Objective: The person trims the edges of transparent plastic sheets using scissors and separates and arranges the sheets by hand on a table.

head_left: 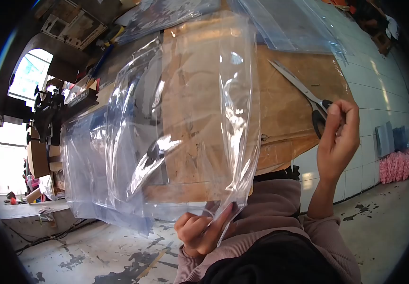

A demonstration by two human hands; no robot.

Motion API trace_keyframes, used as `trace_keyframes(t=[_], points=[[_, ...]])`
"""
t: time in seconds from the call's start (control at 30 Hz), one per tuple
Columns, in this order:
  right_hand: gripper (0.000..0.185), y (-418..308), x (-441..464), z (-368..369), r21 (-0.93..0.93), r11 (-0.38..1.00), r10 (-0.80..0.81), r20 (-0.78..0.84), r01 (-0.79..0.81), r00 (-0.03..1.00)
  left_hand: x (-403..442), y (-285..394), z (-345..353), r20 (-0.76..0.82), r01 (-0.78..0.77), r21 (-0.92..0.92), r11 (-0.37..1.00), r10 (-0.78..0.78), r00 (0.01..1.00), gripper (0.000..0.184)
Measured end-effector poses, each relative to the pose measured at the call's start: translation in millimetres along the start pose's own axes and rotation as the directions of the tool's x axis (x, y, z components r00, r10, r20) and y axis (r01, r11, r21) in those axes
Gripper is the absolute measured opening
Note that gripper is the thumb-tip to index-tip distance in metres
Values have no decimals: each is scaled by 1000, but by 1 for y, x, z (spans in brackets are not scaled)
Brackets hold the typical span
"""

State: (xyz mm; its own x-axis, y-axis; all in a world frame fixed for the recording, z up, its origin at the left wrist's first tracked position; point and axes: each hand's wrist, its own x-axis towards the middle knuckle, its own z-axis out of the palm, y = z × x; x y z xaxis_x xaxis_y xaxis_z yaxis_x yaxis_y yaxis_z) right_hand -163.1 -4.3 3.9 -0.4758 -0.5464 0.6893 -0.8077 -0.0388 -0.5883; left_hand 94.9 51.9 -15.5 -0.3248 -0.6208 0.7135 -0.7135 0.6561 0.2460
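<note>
My left hand (199,234) is closed on the near corner of a clear plastic sheet (235,128). The sheet is glossy and creased, and it spreads from my fingers across the work surface and off to the left. At the right side, my right hand (339,137) is closed around the black handles of a pair of scissors (303,87). The metal blades point away and to the left over the brown surface, apart from the plastic. Part of the scissors' grip is hidden behind my fingers.
Brown board (289,111) covers the table beneath the plastic. More clear plastic sheets (289,23) lie at the far side. A dark metal machine (50,113) stands at the left. Pink bundles (398,168) rest at the right by the tiled wall (365,94).
</note>
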Motion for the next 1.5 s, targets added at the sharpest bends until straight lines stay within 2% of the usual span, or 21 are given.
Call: trace_keyframes(t=[0.07, 0.17, 0.2, 0.3, 0.37, 0.43, 0.47, 0.5, 0.57, 0.63, 0.67, 0.8, 0.93, 1.03, 1.07, 1.17, 1.2, 1.3, 1.4, 1.47, 1.5], points=[[11, -1, 0, -12, -81, 994, 72, 22, -70, 997, 4, 2, 1, 0, 11, 7, 1000, -11, 1000, 33], [13, 14, 3, -32, -197, 977, -58, 96, 77, 994, 5, 3, 2, 10, 11, -9, 1000, -11, 1000, 32], [10, 14, 1, -36, -293, 927, -206, 120, 233, 971, 5, 3, 3, 14, 5, -17, 1000, -4, 1000, 31], [15, -15, -27, -36, 246, 965, 17, 269, -86, 963, 2, 2, 9, 64, -27, -46, 999, 30, 998, 31], [28, -47, -40, -35, 502, 635, 203, 625, -587, 754, -20, -1, 12, 254, 13, -131, 991, 21, 967, 22], [29, -40, -45, -33, 491, 353, 195, 794, -797, 575, -22, 0, 17, 255, -51, -140, 989, 86, 963, 18], [30, -37, -47, -30, 447, 198, 156, 864, -872, 479, -14, 6, 22, 161, -131, -101, 986, 147, 976, 17], [29, -34, -47, -29, 422, 252, 174, 865, -871, 470, -11, 11, 25, 70, -203, -53, 978, 207, 976, 18], [28, -30, -47, -28, 363, 356, 202, 870, -861, 450, -14, 13, 27, 78, -227, -41, 973, 229, 970, 20], [17, -29, -46, -28, 345, 351, 246, 863, -870, 442, -13, 18, 30, 75, -236, 3, 972, 235, 969, 20], [14, -27, -48, -29, 346, 367, 246, 859, -863, 449, -19, 19, 35, -8, -241, -47, 969, 241, 970, 36], [6, -24, -47, -31, 358, 500, 254, 810, -788, 529, -8, 20, 41, -51, -357, -310, 881, 359, 932, 61], [9, -15, -47, -33, 335, 630, 259, 759, -700, 597, -3, 31, 35, 83, -337, -302, 892, 377, 922, 39], [15, -11, -52, -35, 272, 596, 352, 757, -756, 550, -1, 37, 32, 132, -315, -276, 908, 361, 923, 28], [28, -12, -47, -42, 210, 461, 362, 842, -862, 399, 2, 38, 36, 55, -345, -282, 895, 374, 926, 23], [35, -25, -60, -37, 445, 381, 386, 720, -810, 577, 15, 40, 40, 140, -342, -345, 874, 408, 902, 26], [38, -17, -62, -40, 434, 548, 253, 729, -715, 636, 14, 41, 45, 154, -372, -370, 851, 451, 879, 30], [35, -9, -44, -54, 279, 646, 367, 702, -710, 610, 24, 45, 35, 174, -337, -395, 855, 430, 886, 31], [36, 16, -27, -76, 242, 706, 443, 582, -665, 682, 17, 30, 14, 141, -60, -82, 995, 71, 987, 45], [37, 35, -27, -82, 217, 742, 460, 523, -634, 717, 23, 19, 3, 101, 289, 172, 942, -309, 946, 50], [38, 43, -27, -84, 204, 758, 468, 492, -620, 734, 21, 14, 4, 134, 345, 210, 915, -376, 917, 50]])
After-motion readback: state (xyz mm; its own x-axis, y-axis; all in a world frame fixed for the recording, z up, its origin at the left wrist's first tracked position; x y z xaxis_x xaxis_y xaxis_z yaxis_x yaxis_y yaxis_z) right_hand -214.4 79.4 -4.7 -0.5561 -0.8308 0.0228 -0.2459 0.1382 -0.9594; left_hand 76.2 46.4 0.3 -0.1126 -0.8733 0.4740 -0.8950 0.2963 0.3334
